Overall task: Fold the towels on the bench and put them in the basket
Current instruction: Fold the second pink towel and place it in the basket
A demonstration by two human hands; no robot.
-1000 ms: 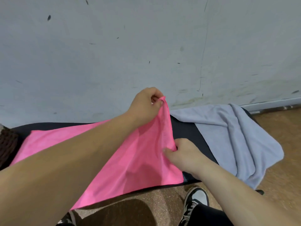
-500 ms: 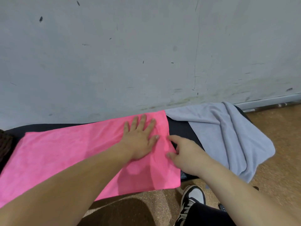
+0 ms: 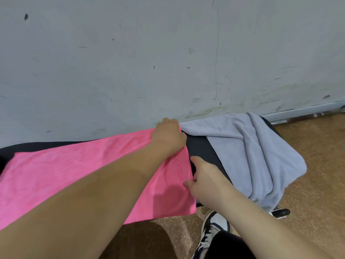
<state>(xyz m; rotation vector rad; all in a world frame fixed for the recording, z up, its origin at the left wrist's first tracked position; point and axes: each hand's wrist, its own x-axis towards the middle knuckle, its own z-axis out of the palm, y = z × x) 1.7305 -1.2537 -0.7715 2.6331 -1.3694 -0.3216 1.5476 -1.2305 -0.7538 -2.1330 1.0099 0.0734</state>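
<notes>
The pink cloth towel lies lengthwise, left to right, along the black padded desk. The left hand grips its far right corner. The right hand pinches its right edge.

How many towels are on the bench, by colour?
pink towel: 1
grey towel: 1
Total: 2 towels
</notes>
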